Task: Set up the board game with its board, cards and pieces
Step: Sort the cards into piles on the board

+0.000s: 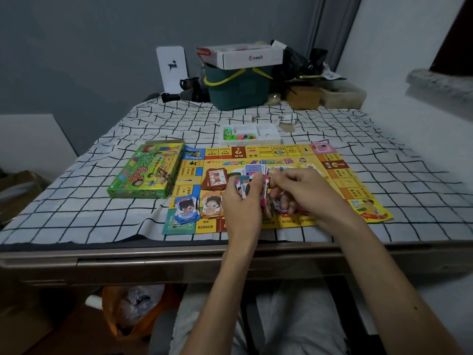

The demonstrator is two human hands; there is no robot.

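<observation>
Both forearms are reaching over the board (330, 172), where the left hand (242, 201) is gripping a fanned stack of cards (252, 180) and the right hand (300, 190) is pinching their thin, slippery, bendable edges.

A private home, most likely a bedroom or small living room used for play. Shown by a table (76, 260) draped in a wrinkled white cloth with black grid lines (76, 201), pushed against a plain grey wall (89, 47) with a curtain (330, 29) in the corner. Also by household clutter at the far edge: a green storage bin (238, 90) topped with a cardboard box (252, 57), black bags (299, 62), and a white card with a deer silhouette (172, 67) leaning on the wall.
</observation>
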